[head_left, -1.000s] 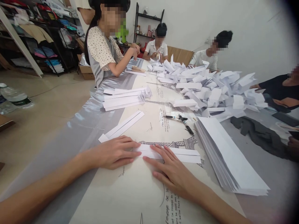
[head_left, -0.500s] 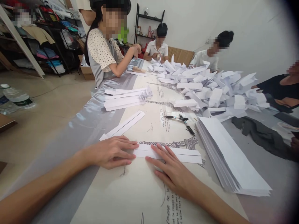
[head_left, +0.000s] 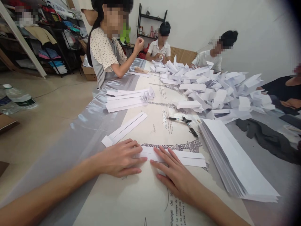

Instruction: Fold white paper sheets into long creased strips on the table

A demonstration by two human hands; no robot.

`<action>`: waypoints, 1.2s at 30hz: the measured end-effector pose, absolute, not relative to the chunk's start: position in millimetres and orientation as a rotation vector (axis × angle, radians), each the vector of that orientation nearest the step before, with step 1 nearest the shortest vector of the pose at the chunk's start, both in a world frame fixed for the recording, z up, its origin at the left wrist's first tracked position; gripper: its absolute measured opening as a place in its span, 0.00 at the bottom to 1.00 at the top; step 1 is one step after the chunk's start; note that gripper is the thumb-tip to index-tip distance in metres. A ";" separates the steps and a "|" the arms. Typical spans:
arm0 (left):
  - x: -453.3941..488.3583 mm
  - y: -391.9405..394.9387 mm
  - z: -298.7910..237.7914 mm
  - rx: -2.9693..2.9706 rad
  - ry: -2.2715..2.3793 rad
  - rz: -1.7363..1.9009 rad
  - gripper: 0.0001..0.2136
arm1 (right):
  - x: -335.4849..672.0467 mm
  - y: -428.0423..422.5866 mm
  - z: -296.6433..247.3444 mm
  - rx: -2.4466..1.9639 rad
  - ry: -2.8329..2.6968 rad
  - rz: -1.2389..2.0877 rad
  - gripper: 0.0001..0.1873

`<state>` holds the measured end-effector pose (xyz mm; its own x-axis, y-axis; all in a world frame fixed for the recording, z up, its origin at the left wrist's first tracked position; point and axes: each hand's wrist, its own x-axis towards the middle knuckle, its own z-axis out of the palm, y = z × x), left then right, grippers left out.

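Note:
A folded white paper strip (head_left: 191,159) lies flat across the table in front of me, with a crease line along its length. My left hand (head_left: 119,158) rests at its left end, fingers extended and a little bent, covering that end. On the strip's middle, my right hand (head_left: 176,171) lies with its fingers spread. Just beyond my left hand is another folded paper strip (head_left: 130,125), set at a slant with one end turned over. To the right of my right hand stands a thick stack of white sheets (head_left: 237,157).
A big heap of folded papers (head_left: 211,91) covers the far right. Several folded strips (head_left: 127,102) lie at the far left. Black pens (head_left: 176,119) rest mid-table, near a dark cloth (head_left: 261,135). Several people sit around the table (head_left: 122,201). Water bottles (head_left: 20,97) stand on the floor.
My left hand has shifted slightly right, its fingers more bent over the strip's end. My right hand stays spread on the strip. The person at the left has raised a hand.

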<state>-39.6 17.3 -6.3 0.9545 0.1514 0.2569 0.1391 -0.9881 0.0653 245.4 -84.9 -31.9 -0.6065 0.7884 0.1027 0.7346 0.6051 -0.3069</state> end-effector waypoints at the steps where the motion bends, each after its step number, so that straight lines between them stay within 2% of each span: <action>1: -39.8 18.3 -7.0 3.060 0.219 0.411 0.16 | 246.5 -84.3 -30.5 -1.270 -2.599 0.382 0.23; 8: -54.7 27.4 -5.2 3.031 0.082 0.502 0.12 | 253.7 -78.5 -18.0 -1.333 -2.572 0.616 0.24; 12: -57.2 27.4 -3.8 3.005 0.070 0.506 0.10 | 253.6 -78.1 -22.4 -1.318 -2.590 0.547 0.24; 18: -48.0 23.8 -4.3 3.028 0.159 0.463 0.15 | 248.2 -80.7 -27.8 -1.290 -2.619 0.410 0.25; 28: -55.7 30.2 -6.2 3.003 0.104 0.487 0.11 | 270.7 -79.7 -20.3 -1.406 -2.402 0.553 0.18; 36: -57.0 29.7 -11.3 2.980 0.080 0.544 0.09 | 281.6 -76.1 -17.4 -1.254 -2.423 0.473 0.16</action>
<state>-57.0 29.7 -11.3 0.9344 0.0718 0.3488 0.0321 -0.9924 0.1184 281.6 -76.1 -17.4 -0.5352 0.8276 0.1692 0.7031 0.5474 -0.4539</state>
